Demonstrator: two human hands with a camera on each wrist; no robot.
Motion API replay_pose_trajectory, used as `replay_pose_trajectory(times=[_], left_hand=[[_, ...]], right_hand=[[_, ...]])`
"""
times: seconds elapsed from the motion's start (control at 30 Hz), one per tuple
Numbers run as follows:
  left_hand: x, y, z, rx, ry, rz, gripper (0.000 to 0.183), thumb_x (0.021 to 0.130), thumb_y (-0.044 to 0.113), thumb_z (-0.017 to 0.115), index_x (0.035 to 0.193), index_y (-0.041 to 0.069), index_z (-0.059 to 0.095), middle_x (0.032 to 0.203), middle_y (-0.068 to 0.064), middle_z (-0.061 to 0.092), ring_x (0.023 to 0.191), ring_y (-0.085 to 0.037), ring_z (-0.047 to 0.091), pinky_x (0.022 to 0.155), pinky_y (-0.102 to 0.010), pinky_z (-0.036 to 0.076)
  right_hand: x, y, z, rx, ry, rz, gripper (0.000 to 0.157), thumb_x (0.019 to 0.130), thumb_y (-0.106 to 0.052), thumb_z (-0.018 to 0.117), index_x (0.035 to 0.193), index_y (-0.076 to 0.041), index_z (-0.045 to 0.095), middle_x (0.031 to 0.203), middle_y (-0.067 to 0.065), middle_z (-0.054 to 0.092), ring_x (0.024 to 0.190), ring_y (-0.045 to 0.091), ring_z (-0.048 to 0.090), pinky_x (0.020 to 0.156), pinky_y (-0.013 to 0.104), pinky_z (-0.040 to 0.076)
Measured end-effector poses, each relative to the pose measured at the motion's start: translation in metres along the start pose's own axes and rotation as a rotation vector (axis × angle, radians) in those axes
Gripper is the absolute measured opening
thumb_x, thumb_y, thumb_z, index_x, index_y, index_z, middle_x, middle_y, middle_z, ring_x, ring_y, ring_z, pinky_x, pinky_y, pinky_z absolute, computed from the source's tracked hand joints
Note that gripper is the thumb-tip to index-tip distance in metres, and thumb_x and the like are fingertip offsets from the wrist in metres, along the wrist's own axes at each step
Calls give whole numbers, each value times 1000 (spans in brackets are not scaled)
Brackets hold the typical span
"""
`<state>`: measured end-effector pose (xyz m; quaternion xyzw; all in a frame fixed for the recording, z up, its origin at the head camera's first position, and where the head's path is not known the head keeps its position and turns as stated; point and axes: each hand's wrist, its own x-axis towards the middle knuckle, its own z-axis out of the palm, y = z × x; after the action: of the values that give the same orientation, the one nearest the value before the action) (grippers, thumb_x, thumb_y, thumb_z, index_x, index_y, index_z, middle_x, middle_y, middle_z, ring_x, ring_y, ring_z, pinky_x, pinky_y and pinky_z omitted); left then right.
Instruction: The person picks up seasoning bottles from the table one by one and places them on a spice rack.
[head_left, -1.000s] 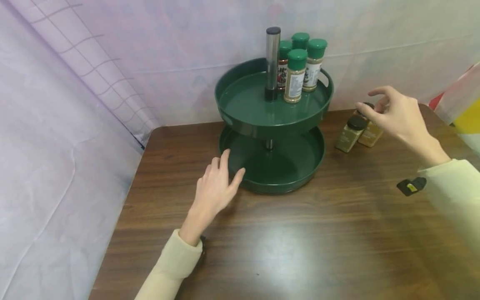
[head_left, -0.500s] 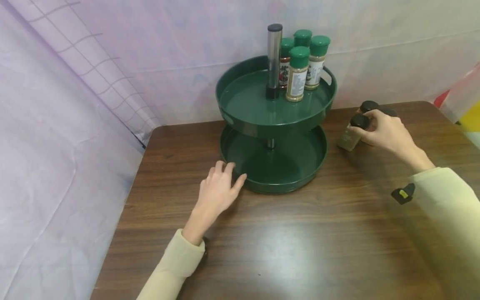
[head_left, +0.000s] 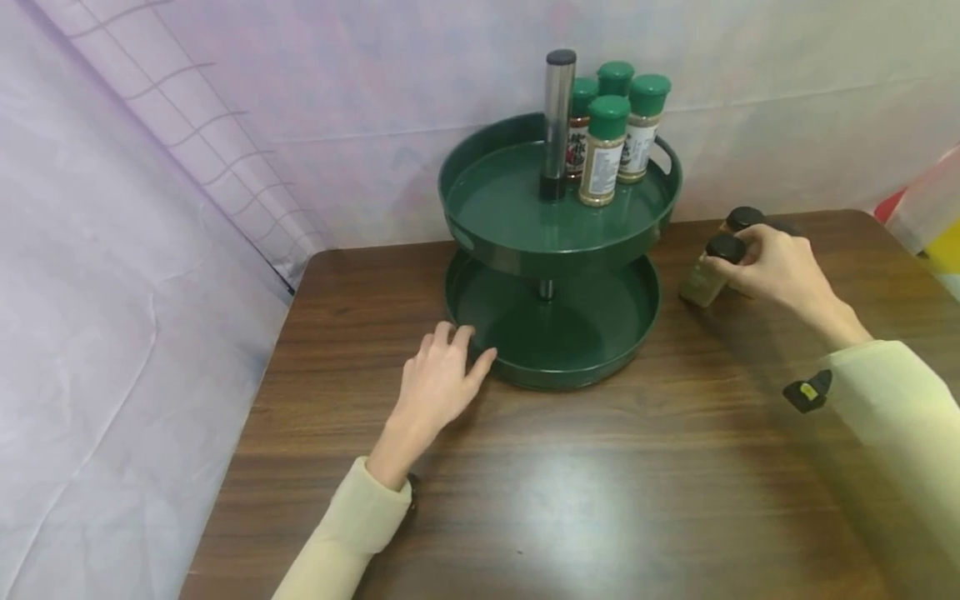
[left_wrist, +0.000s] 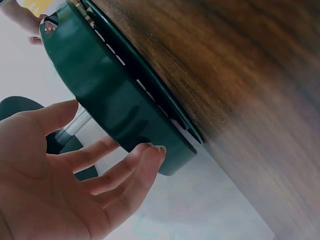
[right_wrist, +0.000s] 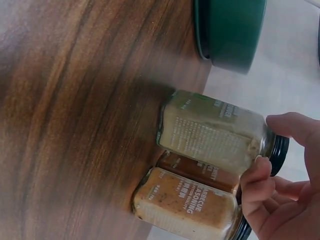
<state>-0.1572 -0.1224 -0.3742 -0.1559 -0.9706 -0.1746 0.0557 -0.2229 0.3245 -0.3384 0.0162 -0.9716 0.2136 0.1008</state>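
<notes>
My right hand [head_left: 783, 271] pinches a square glass spice jar [right_wrist: 210, 132] of pale greenish powder just below its black lid, thumb on one side and fingers on the other. Close beside it in the right wrist view stand a barbecue seasoning jar [right_wrist: 182, 200] and a reddish-brown spice jar [right_wrist: 200, 169], partly hidden behind the others. My left hand [head_left: 435, 379] is at the near left edge of the two-tier green turntable rack [head_left: 570, 377], fingers spread and slightly bent. In the left wrist view its fingertips [left_wrist: 155, 150] rest against the lower tray's wall.
On the rack's upper tray [head_left: 495, 196], several green-capped seasoning bottles [head_left: 602, 171] stand to the right of the metal post [head_left: 557, 117]. The rack and jars are near the back of the brown wooden table [head_left: 480, 475], before a pale cloth backdrop [head_left: 360, 150].
My right hand has come down from above the jars and taken hold of the greenish one near its lid. My left hand has drawn back slightly, its fingers more bent at the lower tray's rim.
</notes>
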Motion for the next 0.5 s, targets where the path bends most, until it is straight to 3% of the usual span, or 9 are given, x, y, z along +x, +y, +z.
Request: replay_pose_trajectory(times=[0.23,0.37,0.5], left_hand=[[-2,1,-2,20,12,21,56,102,47,55,136,2,60,130,-23,57,109,-38,61,70,-49,58],[-2,2,0,26,15,21,56,102,47,55,136,3,60,130,-23,58,109,-37,61,70,-49,58],[-2,2,1,33,26,25,55,102,47,55,135,3,61,129,-23,58,108,-38,61,69,-49,58]], right_hand=[[-2,-2,-1,11,32,-20,56,88,-39,75,113,9,60,81,20,66,70,33,61,54,35,42],[-5,-5,-7,17,104,-43,54,87,-35,76,111,10,61,80,21,65,68,33,60,54,28,39],[-8,-11,-18,35,176,-56,53,85,-33,77,112,10,62,79,20,64,62,21,55,52,20,34]])
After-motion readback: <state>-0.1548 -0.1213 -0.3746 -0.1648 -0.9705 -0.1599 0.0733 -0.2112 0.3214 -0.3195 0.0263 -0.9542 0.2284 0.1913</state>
